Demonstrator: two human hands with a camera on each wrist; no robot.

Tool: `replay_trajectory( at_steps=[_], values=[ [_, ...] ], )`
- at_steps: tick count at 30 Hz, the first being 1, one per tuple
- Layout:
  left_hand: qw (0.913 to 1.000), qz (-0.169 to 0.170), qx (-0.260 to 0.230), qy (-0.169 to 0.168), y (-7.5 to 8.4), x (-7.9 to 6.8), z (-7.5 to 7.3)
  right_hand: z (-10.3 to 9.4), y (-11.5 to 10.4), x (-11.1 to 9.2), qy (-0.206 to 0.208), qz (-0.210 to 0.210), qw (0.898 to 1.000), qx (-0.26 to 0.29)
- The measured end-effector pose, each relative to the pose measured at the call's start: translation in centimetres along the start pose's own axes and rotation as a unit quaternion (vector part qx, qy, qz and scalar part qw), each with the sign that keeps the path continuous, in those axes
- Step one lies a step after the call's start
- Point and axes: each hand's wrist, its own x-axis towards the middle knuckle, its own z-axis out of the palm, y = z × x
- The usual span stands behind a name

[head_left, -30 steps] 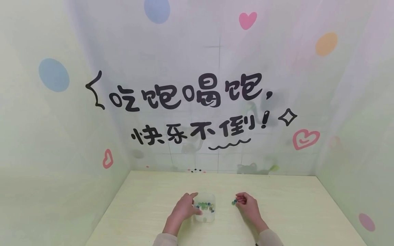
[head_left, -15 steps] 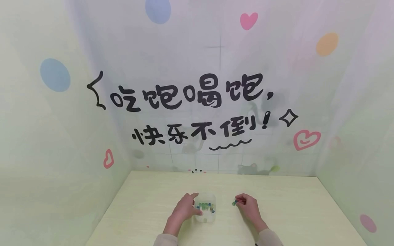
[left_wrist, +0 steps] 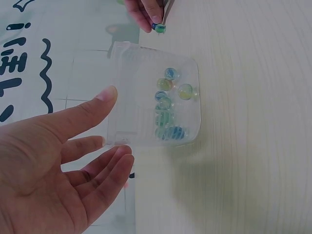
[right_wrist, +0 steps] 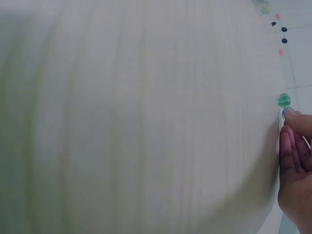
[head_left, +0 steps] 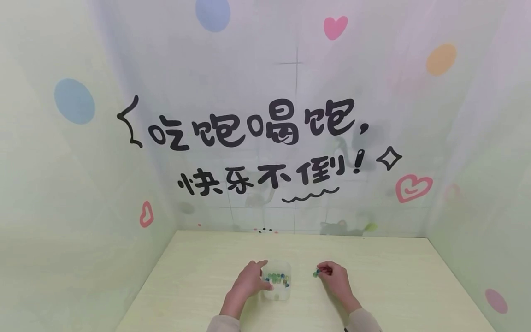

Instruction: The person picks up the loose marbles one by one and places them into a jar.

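My left hand (head_left: 250, 279) curves round the left side of a clear plastic box (head_left: 275, 296), thumb toward its front and fingers at the back corner. The left wrist view shows several glass marbles (left_wrist: 165, 117) lying in the box, green, blue and yellowish. To the right of the box my right hand (head_left: 335, 278) is low over the table, pinching a blue marble (right_wrist: 287, 112) at its fingertips. Against it is a green marble (right_wrist: 283, 100), in front of the fingers; whether the fingers also hold it I cannot tell.
A pale wood-grain table (head_left: 207, 249) lies under the box and both hands. Printed curtain-like walls (head_left: 265, 212) stand at the back and both sides, with black lettering, hearts and dots. A strip of table separates the box from my right hand.
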Motion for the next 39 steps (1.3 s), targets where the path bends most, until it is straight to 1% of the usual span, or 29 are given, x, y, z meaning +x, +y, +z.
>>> replay_trajectory(
  at_steps=[4, 8, 9, 12, 15, 16, 19, 26, 31, 34, 39],
  values=[
    [1.0000, 0.000, 0.000, 0.002, 0.0, 0.0, 0.0, -0.1, 0.0, 0.0, 0.004, 0.000, 1.000, -0.007],
    [1.0000, -0.004, 0.003, 0.002, 0.0, 0.1, 0.2, -0.2, -0.1, 0.0, 0.009, 0.001, 1.000, -0.002],
    [1.0000, -0.003, 0.006, 0.002, 0.0, 0.1, 0.2, -0.2, -0.1, 0.0, 0.009, -0.006, 1.000, -0.004],
    [1.0000, -0.005, 0.008, 0.000, 0.0, 0.2, 0.2, -0.2, -0.4, 0.0, 0.012, -0.007, 1.000, 0.000],
    [0.9999, -0.003, 0.010, 0.000, -0.1, 0.2, 0.2, -0.2, -0.5, 0.1, 0.014, -0.021, 1.000, -0.005],
    [0.9999, -0.004, 0.010, 0.000, -0.1, 0.2, 0.2, -0.1, -0.6, 0.1, 0.015, -0.019, 1.000, -0.001],
    [1.0000, -0.003, 0.009, 0.001, -0.1, 0.2, 0.2, -0.2, -0.8, 0.1, 0.017, -0.034, 0.999, 0.005],
    [0.9999, -0.001, 0.011, -0.001, -0.2, 0.3, 0.3, -0.4, -2.5, 0.0, 0.017, -0.043, 0.998, 0.037],
    [0.9999, -0.004, 0.012, 0.002, -0.1, 0.3, 0.2, -0.3, -4.0, -0.1, 0.021, -0.055, 0.997, 0.043],
    [0.9999, 0.001, 0.013, 0.004, 0.0, 0.2, 0.2, -0.2, -4.8, -0.3, 0.023, -0.065, 0.997, 0.047],
    [0.9999, 0.005, 0.012, 0.004, -0.1, 0.2, 0.2, 0.0, -6.0, -0.6, 0.015, -0.078, 0.995, 0.055]
  ],
)
